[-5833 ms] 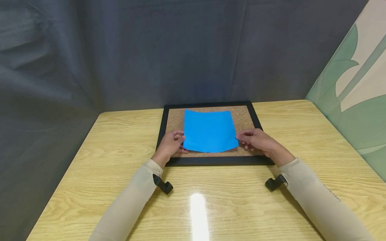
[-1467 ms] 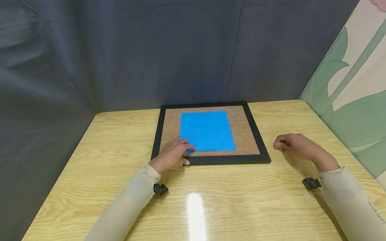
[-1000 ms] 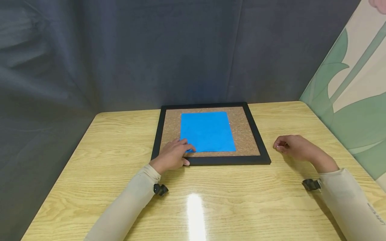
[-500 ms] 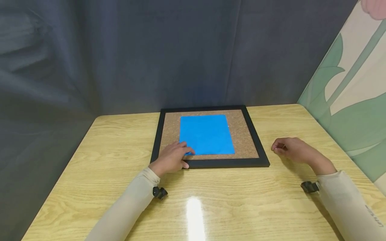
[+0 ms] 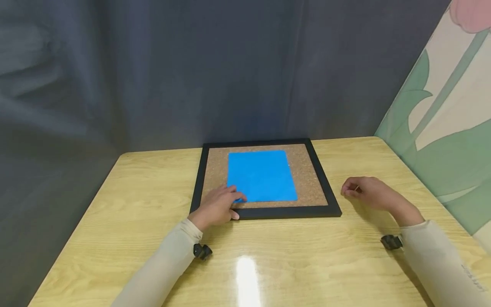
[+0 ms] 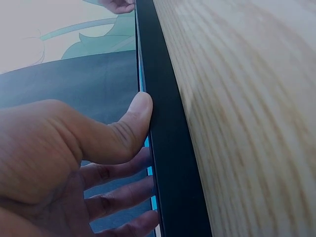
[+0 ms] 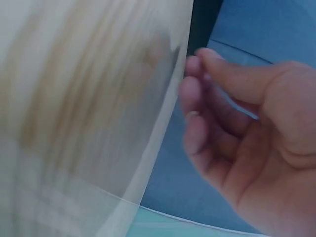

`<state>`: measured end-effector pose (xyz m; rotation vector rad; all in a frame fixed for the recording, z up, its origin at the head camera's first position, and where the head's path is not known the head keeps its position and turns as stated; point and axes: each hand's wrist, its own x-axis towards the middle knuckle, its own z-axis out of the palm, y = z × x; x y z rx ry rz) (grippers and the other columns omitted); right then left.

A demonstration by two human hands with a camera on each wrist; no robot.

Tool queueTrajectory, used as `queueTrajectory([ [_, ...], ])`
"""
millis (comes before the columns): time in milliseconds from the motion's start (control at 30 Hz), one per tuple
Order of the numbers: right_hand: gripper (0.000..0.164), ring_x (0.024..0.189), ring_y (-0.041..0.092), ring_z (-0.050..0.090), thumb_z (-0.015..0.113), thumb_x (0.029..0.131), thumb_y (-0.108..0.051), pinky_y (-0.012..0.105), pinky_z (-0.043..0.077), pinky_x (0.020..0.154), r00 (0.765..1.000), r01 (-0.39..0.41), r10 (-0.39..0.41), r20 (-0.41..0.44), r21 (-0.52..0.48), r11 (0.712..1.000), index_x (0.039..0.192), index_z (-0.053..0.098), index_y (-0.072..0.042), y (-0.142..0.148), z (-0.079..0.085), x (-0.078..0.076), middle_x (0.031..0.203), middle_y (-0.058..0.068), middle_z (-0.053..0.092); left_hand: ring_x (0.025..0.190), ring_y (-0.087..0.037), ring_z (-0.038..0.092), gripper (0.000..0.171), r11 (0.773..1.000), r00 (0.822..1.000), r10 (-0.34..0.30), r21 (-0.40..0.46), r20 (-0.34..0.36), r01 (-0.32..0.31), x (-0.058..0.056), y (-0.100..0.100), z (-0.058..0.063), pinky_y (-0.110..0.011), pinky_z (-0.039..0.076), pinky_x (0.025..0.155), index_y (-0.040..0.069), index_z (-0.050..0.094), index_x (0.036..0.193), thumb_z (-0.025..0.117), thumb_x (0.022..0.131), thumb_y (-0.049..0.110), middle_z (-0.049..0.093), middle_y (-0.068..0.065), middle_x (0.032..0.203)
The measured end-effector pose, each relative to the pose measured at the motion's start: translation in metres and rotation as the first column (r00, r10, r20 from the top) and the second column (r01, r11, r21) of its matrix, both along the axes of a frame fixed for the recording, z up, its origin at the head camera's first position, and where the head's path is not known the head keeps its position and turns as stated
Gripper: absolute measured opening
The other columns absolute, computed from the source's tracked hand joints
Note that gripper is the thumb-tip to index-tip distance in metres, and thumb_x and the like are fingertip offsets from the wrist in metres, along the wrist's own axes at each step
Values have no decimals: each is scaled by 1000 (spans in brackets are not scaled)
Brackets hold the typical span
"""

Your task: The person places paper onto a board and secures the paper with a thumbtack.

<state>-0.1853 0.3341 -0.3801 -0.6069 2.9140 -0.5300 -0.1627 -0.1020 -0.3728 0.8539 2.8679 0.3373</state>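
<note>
A blue sheet of paper lies flat on a black-framed cork board. My left hand rests at the sheet's near left corner, its fingers on the paper and its thumb against the frame's front side. In the left wrist view the thumb touches the black frame, and the fingers reach over it. Right of the board, my right hand is held above the table with curled fingers. A small pale thing shows at those fingertips; its kind is unclear.
The light wooden table runs up to a dark curtain at the back. A wall painted with a flower borders the right side. A tiny white speck shows by the paper's right edge.
Since the oldest frame, the raised, curved paper has been laid flat. The left hand moved onto its near corner; the right let go and moved right. Lately the view has tilted slightly upward.
</note>
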Motion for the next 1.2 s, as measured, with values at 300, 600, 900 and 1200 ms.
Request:
queueTrajectory([
  [300, 8, 78, 11, 58, 61, 98, -11, 27, 48, 65, 999, -34, 32, -43, -64, 997, 103, 69, -11, -36, 27, -20, 94, 2, 69, 115, -28, 58, 42, 1000, 1000, 22, -17, -5, -22, 1, 1, -3, -47, 47, 104, 25, 67, 127, 77, 86, 25, 60, 2, 109],
  [600, 27, 96, 33, 59, 56, 103, -19, 34, 49, 80, 989, 98, -60, 133, -300, 949, 121, 63, 0, -87, 42, -68, 109, 20, 65, 124, -29, 55, 41, 1000, 1000, 22, -5, -14, -22, -1, 6, -1, -51, 40, 113, 25, 66, 128, 76, 88, 25, 61, 0, 114],
  [900, 36, 113, 32, 56, 54, 104, -27, 48, 45, 103, 921, 263, -122, 371, -359, 896, 132, 61, -5, -112, 30, -118, 127, 16, 61, 99, -21, 55, 42, 1000, 1000, 19, -16, -23, -19, -3, 6, -1, -39, 49, 90, 26, 67, 127, 77, 87, 26, 59, 3, 107],
  [1200, 41, 124, 28, 51, 56, 103, -29, 45, 37, 114, 805, 477, -260, 533, -323, 817, 138, 59, -8, -131, 15, -146, 143, 13, 52, 88, -16, 49, 40, 1000, 999, 7, -5, -35, -7, -5, 6, -2, -38, 48, 85, 25, 68, 126, 77, 87, 27, 59, 2, 105],
])
